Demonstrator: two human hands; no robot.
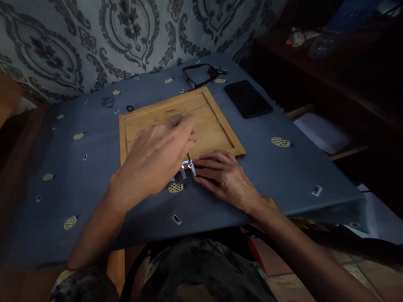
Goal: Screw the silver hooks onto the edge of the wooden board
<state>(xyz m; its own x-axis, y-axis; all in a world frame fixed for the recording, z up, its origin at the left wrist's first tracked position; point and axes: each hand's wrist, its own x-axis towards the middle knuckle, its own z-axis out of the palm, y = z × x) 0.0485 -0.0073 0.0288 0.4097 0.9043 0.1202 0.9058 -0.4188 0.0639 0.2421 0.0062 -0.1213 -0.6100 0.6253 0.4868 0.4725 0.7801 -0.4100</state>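
A wooden framed panel (217, 135), which looks like a cabinet door, lies flat on the cloth-covered table. At its near edge is a shiny metal hinge (191, 167), partly covered by my hands. My left hand (155, 150) reaches across the panel, closed round what looks like a screwdriver (189, 157). Only its thin dark shaft shows, pointing down at the hinge; the handle is hidden in my fingers. My right hand (223, 175) rests low at the panel's near edge, fingertips holding the right side of the hinge.
On the dark blue tablecloth (281, 177) lie a black phone (248, 99) right of the panel, eyeglasses (198, 75) behind it, and a small black object (130, 108) near its far left corner. A plastic bottle (348, 20) lies on a dark surface at right. A patterned curtain (130, 30) hangs behind.
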